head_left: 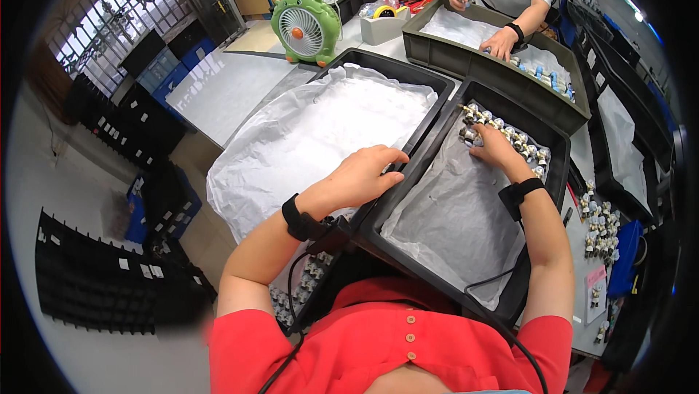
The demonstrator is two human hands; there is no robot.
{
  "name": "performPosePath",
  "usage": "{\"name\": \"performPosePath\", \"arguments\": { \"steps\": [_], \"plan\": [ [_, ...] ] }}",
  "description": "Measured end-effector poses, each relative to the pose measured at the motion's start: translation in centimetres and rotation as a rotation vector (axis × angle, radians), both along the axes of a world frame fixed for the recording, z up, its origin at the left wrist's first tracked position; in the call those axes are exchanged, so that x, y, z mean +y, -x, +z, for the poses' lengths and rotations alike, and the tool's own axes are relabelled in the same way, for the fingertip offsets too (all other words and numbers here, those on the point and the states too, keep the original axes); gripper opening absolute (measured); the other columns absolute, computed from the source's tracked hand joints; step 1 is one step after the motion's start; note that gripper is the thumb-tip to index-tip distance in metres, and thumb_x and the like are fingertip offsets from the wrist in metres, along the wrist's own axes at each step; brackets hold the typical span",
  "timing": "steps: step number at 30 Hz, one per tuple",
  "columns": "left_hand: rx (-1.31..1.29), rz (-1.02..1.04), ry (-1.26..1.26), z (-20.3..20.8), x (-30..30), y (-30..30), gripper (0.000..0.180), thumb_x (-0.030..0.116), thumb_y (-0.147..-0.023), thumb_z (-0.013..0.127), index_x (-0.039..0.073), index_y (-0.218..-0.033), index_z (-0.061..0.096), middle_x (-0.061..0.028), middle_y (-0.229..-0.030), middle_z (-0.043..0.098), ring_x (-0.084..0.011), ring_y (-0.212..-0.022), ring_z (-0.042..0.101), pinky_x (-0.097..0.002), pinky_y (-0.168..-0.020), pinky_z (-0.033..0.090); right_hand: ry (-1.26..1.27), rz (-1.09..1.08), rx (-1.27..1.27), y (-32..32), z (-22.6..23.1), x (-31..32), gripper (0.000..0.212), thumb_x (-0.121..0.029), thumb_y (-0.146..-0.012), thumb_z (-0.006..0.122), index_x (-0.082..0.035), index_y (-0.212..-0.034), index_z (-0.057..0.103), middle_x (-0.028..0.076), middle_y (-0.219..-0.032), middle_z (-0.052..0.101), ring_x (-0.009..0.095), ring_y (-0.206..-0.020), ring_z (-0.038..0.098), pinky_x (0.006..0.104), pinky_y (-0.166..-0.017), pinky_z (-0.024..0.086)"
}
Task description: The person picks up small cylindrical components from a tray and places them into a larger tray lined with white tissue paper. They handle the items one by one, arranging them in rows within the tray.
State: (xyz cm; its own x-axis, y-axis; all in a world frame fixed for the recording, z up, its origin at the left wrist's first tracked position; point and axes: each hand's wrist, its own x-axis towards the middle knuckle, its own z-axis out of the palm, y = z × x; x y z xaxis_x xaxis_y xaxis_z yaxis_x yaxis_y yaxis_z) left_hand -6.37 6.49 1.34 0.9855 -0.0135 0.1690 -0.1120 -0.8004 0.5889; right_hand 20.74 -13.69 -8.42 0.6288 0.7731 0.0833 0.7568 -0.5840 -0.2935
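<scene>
My left hand (363,176) hovers over the rim between two black trays, its thumb and fingers apart with nothing between them. My right hand (498,149) reaches into the far end of the right black tray (542,106). There its thumb and fingertips close around a small metal part with a clear top (469,134), which they partly hide. Rows of similar small metal parts (520,140) stand along that tray's far side, on a grey-white paper liner (455,212). White sheeting (328,132) lines the left black tray (440,84) and spills over its near-left side.
Across the table, a person's hands (501,43) work over a grey-green tray (466,61) holding parts with blue pieces. A green fan (306,28) stands at the back left. More small parts (601,227) lie on the right. Cables hang from my wristbands.
</scene>
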Motion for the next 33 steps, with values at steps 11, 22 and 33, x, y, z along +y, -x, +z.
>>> {"name": "performPosePath", "arguments": {
  "steps": [11, 22, 33],
  "plan": [
    [0.125, -0.031, 0.233, 2.5, -1.0, 0.0, 0.03, 0.015, -0.083, 0.061, 0.001, -0.11, 0.059, -0.0086, -0.098, 0.064, -0.0147, -0.083, 0.059, -0.029, -0.073, 0.048, -0.124, 0.048, -0.021, 0.6, 0.8, 0.3, 0.041, -0.008, -0.064, 0.07, -0.005, -0.1, 0.051, 0.016, -0.1, 0.058, 0.034, -0.096, 0.055, 0.0406, -0.081, 0.045],
    [0.135, -0.085, 0.701, -0.9, -4.8, -4.0, 0.032, 0.015, -0.084, 0.061, 0.001, -0.112, 0.057, -0.0062, -0.103, 0.06, -0.0126, -0.09, 0.058, -0.025, -0.077, 0.045, -0.223, 0.103, -0.008, 1.0, 2.3, 0.5, 0.036, -0.001, -0.062, 0.062, -0.006, -0.095, 0.051, 0.014, -0.094, 0.056, 0.033, -0.092, 0.055, 0.0391, -0.079, 0.045],
    [0.231, 0.224, 1.271, -2.4, -4.8, -6.0, 0.073, 0.017, -0.082, 0.064, 0.007, -0.139, 0.02, -0.0078, -0.12, 0.042, -0.0173, -0.104, 0.05, -0.0358, -0.089, 0.039, -0.605, 0.334, 0.213, 6.4, 7.5, 2.9, 0.036, 0.004, -0.066, 0.065, -0.005, -0.099, 0.053, 0.007, -0.091, 0.055, 0.02, -0.083, 0.057, 0.0302, -0.075, 0.047]
  ]
}}
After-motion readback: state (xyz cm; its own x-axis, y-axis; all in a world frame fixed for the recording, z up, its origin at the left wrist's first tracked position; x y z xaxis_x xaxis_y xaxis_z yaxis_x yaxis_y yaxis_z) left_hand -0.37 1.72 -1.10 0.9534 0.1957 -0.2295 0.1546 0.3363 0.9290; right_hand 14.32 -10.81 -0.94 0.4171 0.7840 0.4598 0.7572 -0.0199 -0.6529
